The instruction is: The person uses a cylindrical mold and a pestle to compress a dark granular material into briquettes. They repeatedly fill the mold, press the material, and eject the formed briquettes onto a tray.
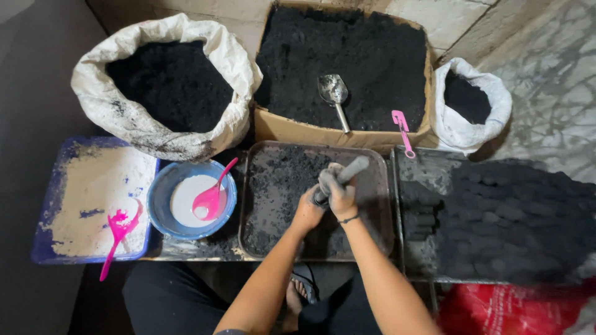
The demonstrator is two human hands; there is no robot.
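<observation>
Head view: soot-coated grey cylindrical tube (pixel 345 175)

Both hands, left hand (pixel 308 209) and right hand (pixel 338 192), clasp a grey tube (pixel 343 177) over the sooty tray (pixel 261 205).

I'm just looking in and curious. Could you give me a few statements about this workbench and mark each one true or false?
1. Both hands, left and right, hold a grey tube over the dark tray. True.
2. The metal scoop lies in the blue bowl. False: it lies on the black powder in the cardboard box.
3. A pink spoon rests in the blue bowl. True.
4. The big white sack is full of white powder. False: it holds black powder.
5. Black lumps are stacked to the right of the tray. True.
</observation>
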